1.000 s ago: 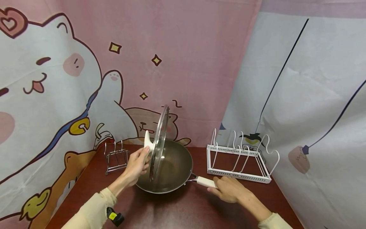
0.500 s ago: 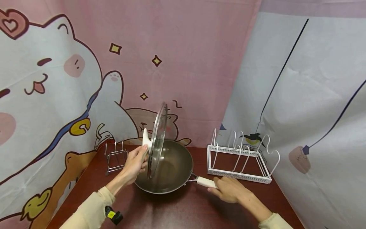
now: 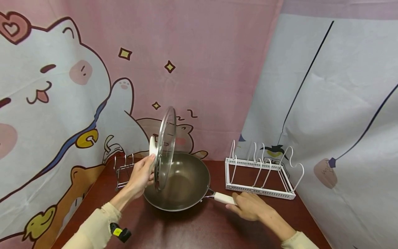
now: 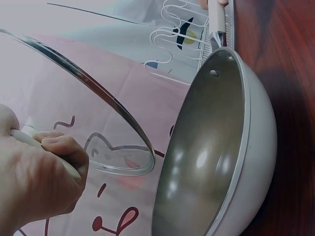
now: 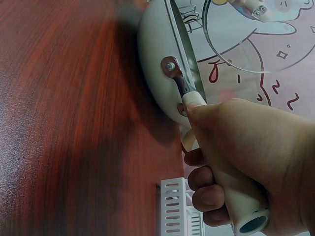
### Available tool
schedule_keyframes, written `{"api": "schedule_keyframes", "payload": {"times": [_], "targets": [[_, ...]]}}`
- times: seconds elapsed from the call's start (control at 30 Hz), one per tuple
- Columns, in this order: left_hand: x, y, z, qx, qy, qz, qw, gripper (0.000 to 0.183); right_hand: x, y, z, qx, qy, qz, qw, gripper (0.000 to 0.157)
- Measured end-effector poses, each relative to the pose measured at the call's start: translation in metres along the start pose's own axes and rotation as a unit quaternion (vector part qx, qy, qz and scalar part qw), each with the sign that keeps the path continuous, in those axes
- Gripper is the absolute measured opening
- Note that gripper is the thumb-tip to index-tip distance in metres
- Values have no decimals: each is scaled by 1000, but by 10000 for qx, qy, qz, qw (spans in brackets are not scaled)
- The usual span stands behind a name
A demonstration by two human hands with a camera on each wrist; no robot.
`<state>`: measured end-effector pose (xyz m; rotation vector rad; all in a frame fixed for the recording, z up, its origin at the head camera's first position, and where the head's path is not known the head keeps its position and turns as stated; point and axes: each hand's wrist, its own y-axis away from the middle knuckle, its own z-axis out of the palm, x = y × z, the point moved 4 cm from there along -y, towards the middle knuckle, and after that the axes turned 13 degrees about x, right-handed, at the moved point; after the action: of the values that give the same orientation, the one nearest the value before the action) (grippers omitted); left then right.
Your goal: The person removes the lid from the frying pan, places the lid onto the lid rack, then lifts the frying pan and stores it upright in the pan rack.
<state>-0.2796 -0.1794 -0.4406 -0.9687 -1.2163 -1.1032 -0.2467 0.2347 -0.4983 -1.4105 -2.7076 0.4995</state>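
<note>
A wok (image 3: 189,181) with a dark inside and pale outside stands on the table, its cream handle (image 3: 224,198) pointing right. My right hand (image 3: 248,206) grips that handle, fingers wrapped round it in the right wrist view. Tilted nearly upright above the wok's left side is a glass lid (image 3: 168,145) with a metal rim. By its pale knob (image 3: 152,146) my left hand (image 3: 141,176) holds the lid, clear of the wok. In the left wrist view the curled fingers (image 4: 64,147) hide part of the knob.
A small metal rack (image 3: 125,173) stands left of the wok, partly behind my left hand. To the right sits a white rack (image 3: 259,189) with several wire dividers. A printed curtain (image 3: 217,76) hangs close behind the dark red table (image 3: 186,231).
The left hand has carried the lid leftward and slightly up, uncovering more of the wok's inside. My right hand and the wok have stayed in place.
</note>
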Motion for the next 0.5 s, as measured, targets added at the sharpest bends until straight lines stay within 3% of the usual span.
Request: {"api": "schedule_keyframes", "payload": {"times": [0.5], "targets": [[6,2,-21,243,-155,-138,9995,42,1,0,1,17,-2,-20,10000,40]]}}
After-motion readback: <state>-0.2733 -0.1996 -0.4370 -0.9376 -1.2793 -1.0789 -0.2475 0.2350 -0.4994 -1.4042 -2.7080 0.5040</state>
